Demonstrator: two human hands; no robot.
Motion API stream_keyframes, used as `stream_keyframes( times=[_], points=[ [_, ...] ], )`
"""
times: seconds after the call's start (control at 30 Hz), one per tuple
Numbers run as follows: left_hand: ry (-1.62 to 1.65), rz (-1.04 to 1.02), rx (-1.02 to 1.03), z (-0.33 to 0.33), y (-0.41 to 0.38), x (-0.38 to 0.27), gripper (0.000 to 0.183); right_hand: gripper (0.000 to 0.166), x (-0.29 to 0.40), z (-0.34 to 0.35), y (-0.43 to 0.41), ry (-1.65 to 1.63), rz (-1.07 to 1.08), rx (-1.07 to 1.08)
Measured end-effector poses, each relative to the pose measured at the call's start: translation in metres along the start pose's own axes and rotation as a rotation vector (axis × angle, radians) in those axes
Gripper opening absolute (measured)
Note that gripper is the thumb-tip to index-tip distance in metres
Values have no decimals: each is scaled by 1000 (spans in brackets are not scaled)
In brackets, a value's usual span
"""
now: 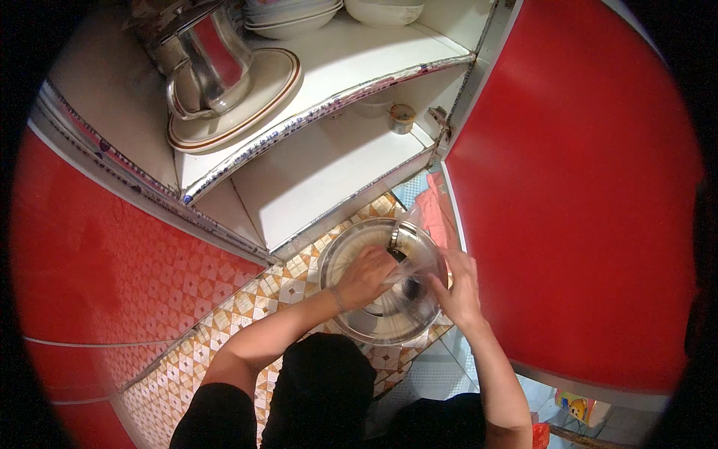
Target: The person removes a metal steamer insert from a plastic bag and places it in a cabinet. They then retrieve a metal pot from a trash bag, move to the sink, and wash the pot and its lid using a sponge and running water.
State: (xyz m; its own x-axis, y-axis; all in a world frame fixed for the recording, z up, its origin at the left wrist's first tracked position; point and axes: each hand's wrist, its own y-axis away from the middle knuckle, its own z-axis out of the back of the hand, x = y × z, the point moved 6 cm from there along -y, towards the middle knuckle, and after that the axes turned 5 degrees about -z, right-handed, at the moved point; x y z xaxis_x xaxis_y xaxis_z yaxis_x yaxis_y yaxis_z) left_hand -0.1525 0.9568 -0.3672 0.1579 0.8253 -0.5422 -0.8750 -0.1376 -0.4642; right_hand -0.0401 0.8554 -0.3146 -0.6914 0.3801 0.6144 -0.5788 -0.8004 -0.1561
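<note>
A round, shiny metal vessel or lid (350, 236) with dark parts at its middle sits on the patterned floor before me. Over it, my left hand (367, 275) is closed on a bunched part of a clear plastic bag or film (418, 261). The plastic spreads from that fist toward the right and is blurred. My right hand (461, 286) is at the metal rim's right side, thumb and fingers apart beside the plastic. Blur hides whether its fingertips pinch the plastic.
A cupboard's lower shelf (320, 174) holds a small jar (401, 119). Above, a metal pitcher (216, 67) stands on an oval plate (280, 84), near stacked bowls (294, 19). Red doors flank me left (84, 252) and right (566, 213). A pink cloth (435, 207) lies behind the vessel.
</note>
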Motion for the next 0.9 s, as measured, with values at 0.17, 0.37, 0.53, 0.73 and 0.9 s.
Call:
stream_keyframes(
  times=[0.17,0.37,0.53,0.73,0.9],
  points=[
    [142,66,8,-7,3,10,30,42,20,-21,6,-78,245,103],
    [253,100,21,14,2,2,42,38,23,-33,4,-40,235,126],
    [191,212,-33,27,12,-4,49,47,17,-29,3,-96,163,175],
    [110,466,26,33,8,-7,40,58,-99,-30,42,-277,-537,56],
    [749,777,169,-16,19,0,28,61,-113,-91,85,-1021,-1073,633]
  ],
)
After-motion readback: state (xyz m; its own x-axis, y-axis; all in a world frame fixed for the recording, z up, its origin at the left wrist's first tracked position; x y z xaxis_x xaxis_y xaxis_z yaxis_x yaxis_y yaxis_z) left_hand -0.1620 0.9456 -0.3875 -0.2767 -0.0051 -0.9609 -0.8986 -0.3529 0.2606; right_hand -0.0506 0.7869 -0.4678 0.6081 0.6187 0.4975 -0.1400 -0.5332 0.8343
